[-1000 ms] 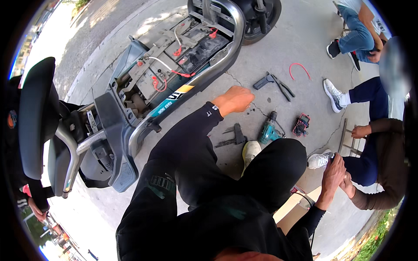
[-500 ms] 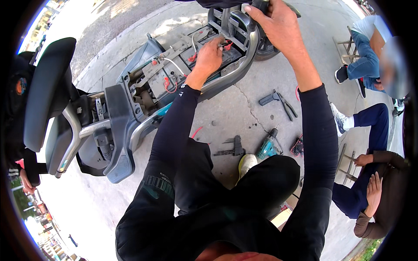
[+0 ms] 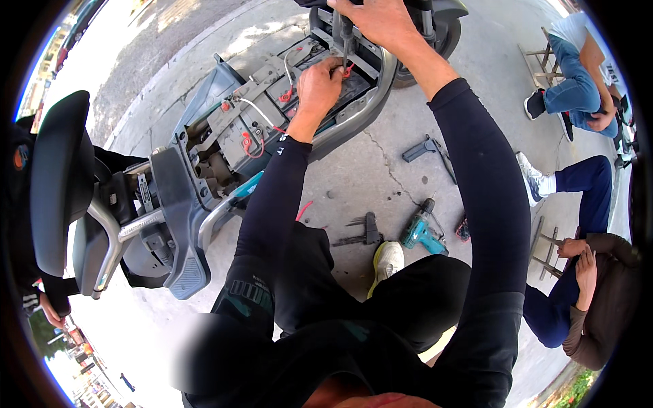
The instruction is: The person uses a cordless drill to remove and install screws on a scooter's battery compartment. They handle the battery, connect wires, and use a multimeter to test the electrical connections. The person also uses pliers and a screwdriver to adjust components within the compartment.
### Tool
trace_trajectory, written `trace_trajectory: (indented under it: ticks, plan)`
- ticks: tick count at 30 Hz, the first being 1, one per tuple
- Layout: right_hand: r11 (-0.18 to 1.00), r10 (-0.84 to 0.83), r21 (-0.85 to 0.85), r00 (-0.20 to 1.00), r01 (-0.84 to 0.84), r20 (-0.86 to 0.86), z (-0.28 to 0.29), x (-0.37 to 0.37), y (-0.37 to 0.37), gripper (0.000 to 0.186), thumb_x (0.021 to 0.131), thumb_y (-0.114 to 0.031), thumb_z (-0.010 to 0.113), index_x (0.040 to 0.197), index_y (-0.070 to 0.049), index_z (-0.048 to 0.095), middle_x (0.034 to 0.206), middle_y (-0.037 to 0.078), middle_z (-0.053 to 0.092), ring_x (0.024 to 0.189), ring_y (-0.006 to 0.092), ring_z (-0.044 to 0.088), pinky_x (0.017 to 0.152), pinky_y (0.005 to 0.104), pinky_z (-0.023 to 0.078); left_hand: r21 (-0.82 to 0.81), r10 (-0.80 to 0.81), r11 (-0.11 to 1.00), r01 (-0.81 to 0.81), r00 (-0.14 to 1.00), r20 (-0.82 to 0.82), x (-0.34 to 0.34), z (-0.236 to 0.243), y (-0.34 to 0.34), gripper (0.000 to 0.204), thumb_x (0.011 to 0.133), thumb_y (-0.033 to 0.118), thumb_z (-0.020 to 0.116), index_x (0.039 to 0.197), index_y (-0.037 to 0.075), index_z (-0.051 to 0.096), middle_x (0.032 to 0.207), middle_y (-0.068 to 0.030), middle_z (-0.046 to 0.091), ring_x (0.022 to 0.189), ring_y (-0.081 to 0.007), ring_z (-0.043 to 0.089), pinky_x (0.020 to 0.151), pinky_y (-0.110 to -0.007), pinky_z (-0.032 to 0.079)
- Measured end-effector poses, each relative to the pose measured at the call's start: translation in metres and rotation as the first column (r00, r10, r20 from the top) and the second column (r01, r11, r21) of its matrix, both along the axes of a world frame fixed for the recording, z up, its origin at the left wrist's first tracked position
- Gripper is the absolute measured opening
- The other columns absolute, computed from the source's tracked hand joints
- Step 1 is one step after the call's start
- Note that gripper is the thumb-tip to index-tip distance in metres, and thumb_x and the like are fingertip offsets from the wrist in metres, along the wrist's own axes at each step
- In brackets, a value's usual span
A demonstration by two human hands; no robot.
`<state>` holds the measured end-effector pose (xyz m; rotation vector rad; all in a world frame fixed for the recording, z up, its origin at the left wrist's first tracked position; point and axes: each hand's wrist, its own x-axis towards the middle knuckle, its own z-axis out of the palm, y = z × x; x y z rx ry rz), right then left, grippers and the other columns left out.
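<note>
My right hand (image 3: 375, 26) bears down over the handle of a dark, upright tool (image 3: 346, 35) (a screwdriver by its look, though its tip is hard to make out) above a red-covered terminal (image 3: 349, 70) at the front end of a scooter's (image 3: 178, 185) open battery bay. The hand looks closed around the handle, its far fingers cut off by the upper edge. My left hand (image 3: 318, 88) is curled low beside that terminal, thumb and forefinger near the tool's lower end; whether they pinch the lead, the tool or nothing, I cannot tell.

The terminal belongs to the black battery (image 3: 356, 88) inside the frame. As I judge it, much of the wiring is in place: two white leads (image 3: 256, 107) bridge the bay and other red covers (image 3: 247, 141) sit at their posts. The connection under my hands appears unfinished, and the batteries lie uncovered.

On the concrete floor are a teal drill (image 3: 423, 231), a set of hex keys (image 3: 369, 228) and pliers (image 3: 448, 167) half hidden by my right sleeve. Two people sit at right, hands unoccupied by tools.
</note>
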<state>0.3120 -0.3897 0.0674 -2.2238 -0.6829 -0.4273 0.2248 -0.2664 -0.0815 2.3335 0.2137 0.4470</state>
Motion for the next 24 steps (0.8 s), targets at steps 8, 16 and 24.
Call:
trace_trajectory:
  ticks: [8, 16, 24]
  plan:
    - [0.997, 0.076, 0.030, 0.996, -0.074, -0.053, -0.003, 0.003, -0.002, 0.048, 0.087, -0.034, 0.075, 0.105, 0.007, 0.059, 0.104, 0.031, 0.067, 0.106, 0.0487, 0.063, 0.090, 0.0513, 0.051, -0.014, 0.006, 1.000, -0.006, 1.000, 0.013, -0.004, 0.002, -0.005, 0.026, 0.091, 0.022, 0.065, 0.112, 0.011, 0.077, 0.093, -0.0127, 0.077, 0.089, -0.0326, 0.074, 0.081, -0.041, 0.056]
    - [0.992, 0.089, 0.090, 0.995, -0.085, -0.045, -0.008, 0.005, -0.007, 0.048, 0.085, -0.035, 0.076, 0.103, 0.006, 0.058, 0.101, 0.031, 0.066, 0.104, 0.0488, 0.062, 0.088, 0.0517, 0.051, -0.007, -0.005, 1.000, 0.005, 1.000, 0.027, -0.006, 0.006, -0.008, 0.024, 0.090, 0.017, 0.063, 0.109, 0.013, 0.077, 0.104, -0.0128, 0.075, 0.094, -0.0365, 0.071, 0.081, -0.045, 0.055]
    - [0.993, 0.096, 0.074, 0.995, -0.097, 0.024, -0.013, 0.010, -0.004, 0.046, 0.085, -0.033, 0.077, 0.102, 0.005, 0.058, 0.101, 0.031, 0.066, 0.103, 0.0497, 0.062, 0.087, 0.0514, 0.051, 0.019, -0.010, 1.000, 0.008, 0.997, 0.077, -0.004, 0.000, -0.005, 0.027, 0.091, 0.020, 0.062, 0.113, 0.012, 0.076, 0.099, -0.0131, 0.076, 0.092, -0.0355, 0.072, 0.082, -0.044, 0.056]
